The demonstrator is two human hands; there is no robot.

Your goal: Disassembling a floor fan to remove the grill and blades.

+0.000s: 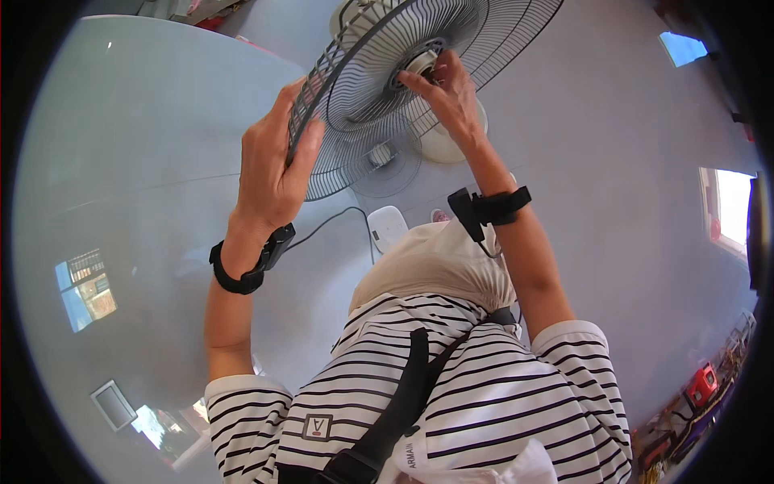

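A dark wire fan grille (347, 97) is tilted at the top of the view, in front of the fan's pale body. My left hand (278, 157) is closed on the grille's left rim, thumb on the near side and fingers behind. My right hand (447, 93) reaches to the middle of the grille, thumb and fingers closed around the light-coloured round hub piece (421, 64). The fingers partly hide this piece, so I cannot tell whether it is a nut or a collar. Beyond the grille stands a cream round base (443, 141).
Below the grille, a see-through round part with a pale centre (381, 155) shows behind the wires. A white flat box (389, 228) with a dark cable stands near my legs. A glossy pale table (161, 105) curves along the left. Assorted items (701, 387) line the lower right.
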